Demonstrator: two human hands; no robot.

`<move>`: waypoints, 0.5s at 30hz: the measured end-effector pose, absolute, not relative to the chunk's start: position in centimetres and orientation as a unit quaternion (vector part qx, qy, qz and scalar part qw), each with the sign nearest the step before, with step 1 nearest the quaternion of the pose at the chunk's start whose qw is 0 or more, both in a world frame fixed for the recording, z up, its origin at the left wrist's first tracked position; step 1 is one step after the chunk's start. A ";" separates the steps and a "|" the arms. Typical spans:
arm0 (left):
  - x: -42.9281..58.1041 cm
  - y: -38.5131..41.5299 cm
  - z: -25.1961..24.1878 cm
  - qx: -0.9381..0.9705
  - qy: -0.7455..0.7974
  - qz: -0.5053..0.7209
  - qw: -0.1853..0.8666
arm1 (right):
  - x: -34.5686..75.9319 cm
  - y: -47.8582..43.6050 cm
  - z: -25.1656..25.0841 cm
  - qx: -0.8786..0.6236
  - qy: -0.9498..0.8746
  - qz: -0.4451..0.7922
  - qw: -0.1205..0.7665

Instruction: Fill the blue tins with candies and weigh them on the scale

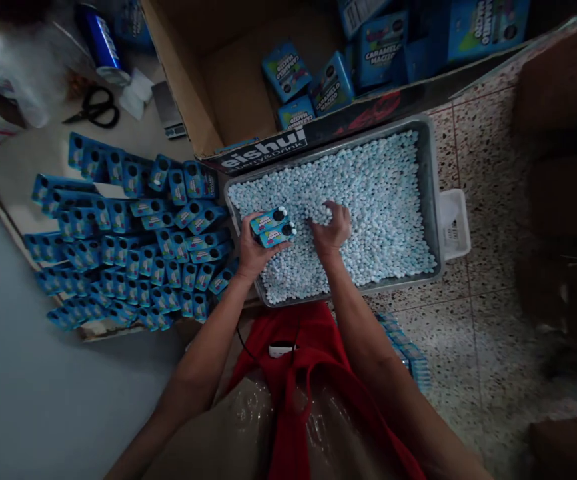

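My left hand (254, 252) is wrapped around two small blue candy boxes (273, 228), held side by side over the left end of a grey tray (432, 193). White candies show at the boxes' right ends. The tray is filled with small white and pale blue candies (378, 200). To the right of the boxes, my right hand (334, 230) curls around a heap of these candies at the surface. Left of the tray, many similar blue boxes (133, 260) stand in rows, dark round openings showing in their tops.
A large cardboard box (228, 100) with blue "Caramelo Macizo" packs (286, 71) stands behind the tray. Scissors (99, 108), a blue can (102, 47) and a small scale (168, 110) lie at the upper left. A white plastic container (461, 223) sits beside the tray's right end.
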State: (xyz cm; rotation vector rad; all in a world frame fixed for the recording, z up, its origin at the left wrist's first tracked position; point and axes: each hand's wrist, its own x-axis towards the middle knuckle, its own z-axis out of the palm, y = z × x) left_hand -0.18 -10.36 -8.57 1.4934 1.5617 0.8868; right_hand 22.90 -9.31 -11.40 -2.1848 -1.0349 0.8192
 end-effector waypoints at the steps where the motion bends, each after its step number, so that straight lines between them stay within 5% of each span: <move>1: -0.6 -10.2 -8.2 0.602 0.612 0.343 0.381 | 22.8 -8.7 -11.2 -0.808 -0.339 0.344 0.338; 7: -1.4 -9.6 -7.1 0.645 0.610 0.302 0.346 | 20.6 -7.9 -6.8 -0.591 -0.182 0.600 0.508; 15: 0.7 -8.6 -6.0 0.683 0.580 0.273 0.349 | 18.2 -8.2 0.9 -0.511 -0.324 0.518 0.605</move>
